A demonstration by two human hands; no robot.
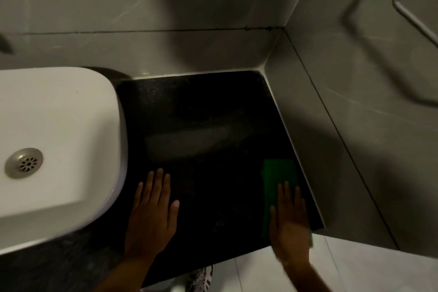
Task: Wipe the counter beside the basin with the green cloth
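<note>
While the right hand is pressed flat on the green cloth, with the fingers stretched out and nothing gripped, the cloth is kept against the black counter near its right edge, just beside the grey wall. About half of the cloth is covered by the palm; the far part is seen beyond the fingertips. The left hand is laid open on the counter close to the white basin, palm down, and nothing is held by it. It seems to be used only as a support.

A paler, hazy band is seen across the middle of the counter. Whether it is moisture, dust or only a reflection cannot be told, because the light is poor.

Several risks can be judged from this position. Since the cloth is only pressed and not grasped, it may be folded or left behind if the hand is moved quickly. The cloth lies close to the front edge, so it could be pushed off and dropped to the floor. The strip along the wall and the curve around the basin may be missed. If the surface is wet, the supporting hand could slip toward the basin.
</note>
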